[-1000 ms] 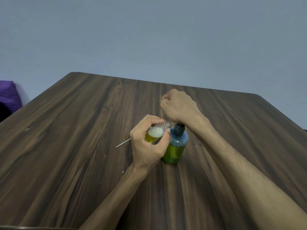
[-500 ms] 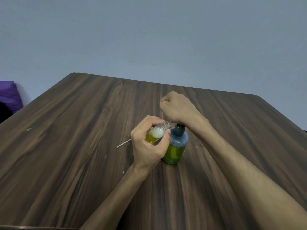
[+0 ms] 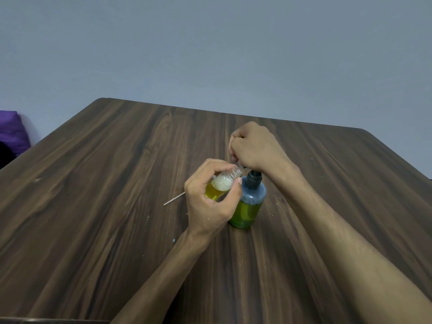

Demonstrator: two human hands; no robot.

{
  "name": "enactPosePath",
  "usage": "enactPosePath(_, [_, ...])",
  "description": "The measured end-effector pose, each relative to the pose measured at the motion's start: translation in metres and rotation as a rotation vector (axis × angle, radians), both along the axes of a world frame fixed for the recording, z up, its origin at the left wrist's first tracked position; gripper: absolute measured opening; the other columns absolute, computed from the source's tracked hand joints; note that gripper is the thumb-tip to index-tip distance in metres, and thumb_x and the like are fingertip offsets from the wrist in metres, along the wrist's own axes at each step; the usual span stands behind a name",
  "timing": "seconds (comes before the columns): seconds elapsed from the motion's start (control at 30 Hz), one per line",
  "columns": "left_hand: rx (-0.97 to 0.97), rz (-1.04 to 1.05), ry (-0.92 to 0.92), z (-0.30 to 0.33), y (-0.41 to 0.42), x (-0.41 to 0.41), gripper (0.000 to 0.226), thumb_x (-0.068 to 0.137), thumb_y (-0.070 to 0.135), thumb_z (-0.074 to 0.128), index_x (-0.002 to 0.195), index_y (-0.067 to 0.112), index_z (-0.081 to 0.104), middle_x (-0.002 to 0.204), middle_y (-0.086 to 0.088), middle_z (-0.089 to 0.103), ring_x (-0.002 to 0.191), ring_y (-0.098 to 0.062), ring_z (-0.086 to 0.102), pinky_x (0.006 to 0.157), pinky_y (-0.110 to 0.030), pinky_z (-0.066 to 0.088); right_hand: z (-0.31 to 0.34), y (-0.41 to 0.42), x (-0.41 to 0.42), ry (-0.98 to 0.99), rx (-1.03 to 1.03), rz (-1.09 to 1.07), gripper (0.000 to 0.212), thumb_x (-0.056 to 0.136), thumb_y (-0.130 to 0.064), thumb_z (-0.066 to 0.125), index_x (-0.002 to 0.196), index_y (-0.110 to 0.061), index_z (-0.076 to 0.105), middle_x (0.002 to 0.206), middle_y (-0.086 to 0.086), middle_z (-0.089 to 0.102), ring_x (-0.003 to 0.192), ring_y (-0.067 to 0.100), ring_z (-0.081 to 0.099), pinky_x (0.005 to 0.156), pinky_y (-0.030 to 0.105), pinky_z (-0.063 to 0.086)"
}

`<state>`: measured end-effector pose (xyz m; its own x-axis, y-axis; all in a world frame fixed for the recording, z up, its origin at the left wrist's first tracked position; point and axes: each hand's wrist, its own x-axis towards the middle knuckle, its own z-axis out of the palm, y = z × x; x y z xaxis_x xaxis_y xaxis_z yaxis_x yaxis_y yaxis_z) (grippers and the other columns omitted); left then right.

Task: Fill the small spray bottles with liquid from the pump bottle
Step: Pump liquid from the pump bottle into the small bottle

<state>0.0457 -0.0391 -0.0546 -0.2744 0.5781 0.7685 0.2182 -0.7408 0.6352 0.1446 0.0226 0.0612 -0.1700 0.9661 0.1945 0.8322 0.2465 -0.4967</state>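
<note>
A small clear spray bottle point(image 3: 224, 185), without its cap, holds yellow liquid topped with white foam. My left hand point(image 3: 210, 204) grips it, tilted, with its open neck up against the pump spout. The pump bottle point(image 3: 250, 202) stands upright on the table, bluish on top with green-yellow liquid below and a black collar. My right hand point(image 3: 254, 146) is curled over the pump head, which is hidden under my fingers.
A thin white tube point(image 3: 174, 199) lies on the dark wooden table point(image 3: 105, 206) just left of my left hand, its right end hidden behind it. A purple object point(image 3: 11, 134) sits beyond the table's left edge. A grey wall stands behind.
My right hand has shifted slightly over the pump head. The left hand and both bottles have stayed in place.
</note>
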Motion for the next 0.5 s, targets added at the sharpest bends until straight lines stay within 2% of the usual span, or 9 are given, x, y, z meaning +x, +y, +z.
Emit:
enactPosePath(0.07, [-0.006,-0.006,0.001,-0.0002,0.0000,0.0002,0.016,0.085,0.013,0.073,0.094,0.000,0.071,0.092,-0.002,0.070,0.083,-0.017,0.068,0.073,-0.022,0.050,-0.0051,-0.0017,-0.0003,-0.034,-0.007,0.003,0.029,0.064,-0.019,0.038,0.067,-0.002,0.062,0.061,0.007,0.065,0.067,0.036,0.063,0.062,0.042,0.056])
enactPosePath(0.13, [-0.007,-0.004,-0.001,0.0001,-0.0004,-0.0001,0.016,0.085,0.014,0.073,0.093,0.001,0.071,0.091,-0.001,0.070,0.082,-0.017,0.068,0.073,-0.022,0.049,-0.0051,-0.0010,-0.0007,-0.041,0.017,-0.002,0.017,0.069,-0.015,0.040,0.056,-0.008,0.047,0.054,0.001,0.052,0.060,0.029,0.051,0.056,0.037,0.043])
enactPosePath(0.17, [-0.009,0.002,0.000,0.0001,-0.0003,-0.0008,0.015,0.085,0.014,0.072,0.093,0.001,0.071,0.091,-0.001,0.069,0.082,-0.016,0.068,0.073,-0.021,0.049,-0.0037,-0.0011,-0.0009,-0.043,0.035,-0.005,0.018,0.072,-0.013,0.041,0.054,-0.012,0.043,0.053,0.000,0.048,0.059,0.027,0.047,0.056,0.036,0.039])
enactPosePath(0.33, [-0.009,0.011,0.013,0.0001,0.0009,0.0000,0.014,0.084,0.013,0.072,0.091,0.002,0.071,0.089,-0.001,0.069,0.080,-0.016,0.067,0.074,-0.020,0.047,-0.0039,-0.0007,0.0009,-0.044,0.057,-0.021,0.023,0.075,-0.009,0.041,0.053,-0.014,0.037,0.050,-0.003,0.042,0.057,0.023,0.040,0.054,0.031,0.031])
enactPosePath(0.5, [-0.008,0.035,0.024,-0.0022,0.0015,-0.0011,0.014,0.082,0.012,0.072,0.089,0.000,0.071,0.087,-0.002,0.070,0.080,-0.016,0.067,0.074,-0.020,0.047,-0.0018,-0.0033,0.0006,-0.089,0.079,-0.019,0.023,0.077,-0.009,0.042,0.056,-0.014,0.035,0.054,-0.002,0.041,0.057,0.023,0.035,0.052,0.032,0.028])
